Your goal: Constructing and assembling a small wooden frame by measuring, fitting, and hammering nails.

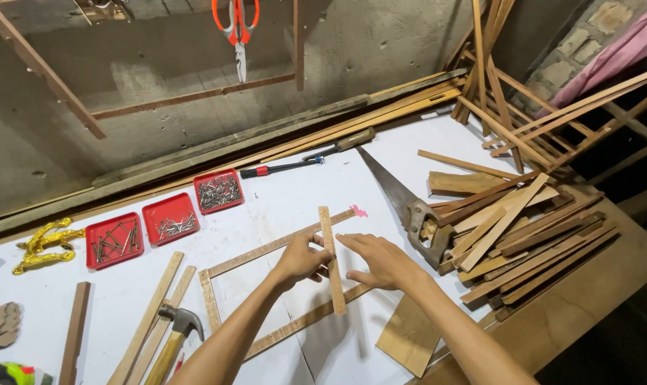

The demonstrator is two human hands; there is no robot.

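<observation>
Fingers [316,251] of the left hand [300,262] pinch the short wooden strip [332,260], holding it upright across the frame's open end, while the right hand [382,262] lies flat, fingers spread, just touching that strip's edge. Both hands work over a three-sided wooden frame [266,249] lying on the white table [280,199]. Close by: hammer [175,331] left, handsaw [402,203] right, three red nail trays [168,219] behind.
</observation>
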